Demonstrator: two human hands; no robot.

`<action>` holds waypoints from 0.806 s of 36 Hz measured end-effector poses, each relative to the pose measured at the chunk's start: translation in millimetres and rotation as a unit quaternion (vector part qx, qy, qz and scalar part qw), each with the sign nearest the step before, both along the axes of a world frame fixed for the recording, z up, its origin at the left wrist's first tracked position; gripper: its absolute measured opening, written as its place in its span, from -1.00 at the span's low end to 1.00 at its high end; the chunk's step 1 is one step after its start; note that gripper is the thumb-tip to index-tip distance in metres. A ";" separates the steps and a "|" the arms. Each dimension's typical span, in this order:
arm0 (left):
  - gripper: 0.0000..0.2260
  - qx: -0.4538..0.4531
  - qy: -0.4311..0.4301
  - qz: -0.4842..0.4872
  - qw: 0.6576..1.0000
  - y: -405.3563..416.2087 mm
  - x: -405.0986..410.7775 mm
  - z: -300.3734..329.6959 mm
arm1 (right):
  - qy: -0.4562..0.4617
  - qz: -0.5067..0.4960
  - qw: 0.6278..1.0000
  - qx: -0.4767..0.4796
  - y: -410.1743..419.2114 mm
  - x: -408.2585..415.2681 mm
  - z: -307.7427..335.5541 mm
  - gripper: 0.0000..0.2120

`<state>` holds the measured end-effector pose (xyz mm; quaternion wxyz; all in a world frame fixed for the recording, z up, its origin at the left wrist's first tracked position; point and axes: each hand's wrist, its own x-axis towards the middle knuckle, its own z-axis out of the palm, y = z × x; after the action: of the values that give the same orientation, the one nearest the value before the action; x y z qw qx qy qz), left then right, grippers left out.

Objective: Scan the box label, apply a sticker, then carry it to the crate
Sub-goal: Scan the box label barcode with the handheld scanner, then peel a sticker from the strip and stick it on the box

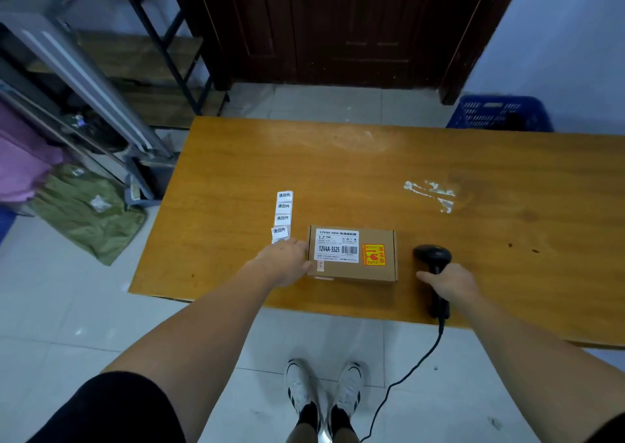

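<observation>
A small brown cardboard box (351,270) lies flat near the front edge of the wooden table (372,172). Its top carries a white barcode label (336,245) and an orange-red sticker (374,255). My left hand (282,261) rests against the box's left end, gripping it. A strip of white stickers (282,212) lies just behind that hand. My right hand (449,283) is closed around the handle of a black corded barcode scanner (433,256), which sits to the right of the box, apart from it.
A blue plastic crate (500,112) stands on the floor behind the table's far right. A metal rack with bagged goods (77,202) fills the left side. A dark wooden door (338,26) is beyond the table. The scanner cable (406,378) hangs down to the tiled floor.
</observation>
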<state>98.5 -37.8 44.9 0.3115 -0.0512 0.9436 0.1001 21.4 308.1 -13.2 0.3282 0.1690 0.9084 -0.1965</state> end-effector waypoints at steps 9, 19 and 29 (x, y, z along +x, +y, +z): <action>-0.49 -0.015 0.010 0.014 1.000 -6.1 -15.8 36.9 | 0.081 0.141 0.984 0.075 -5.9 -41.2 75.4 -0.05; -0.44 -0.017 0.061 0.004 0.998 -12.2 -32.1 101.9 | 0.134 0.462 0.876 -0.001 -124.2 -48.4 163.4 -0.38; -0.44 -0.032 0.073 0.014 0.997 -54.1 -7.9 110.0 | 0.138 0.520 0.843 -0.019 -196.4 -25.1 171.2 -0.41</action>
<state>90.6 -91.9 155.0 0.2382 -0.0665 0.9658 0.0773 -3.7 111.7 158.1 0.2565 -0.3630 0.8951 -0.0355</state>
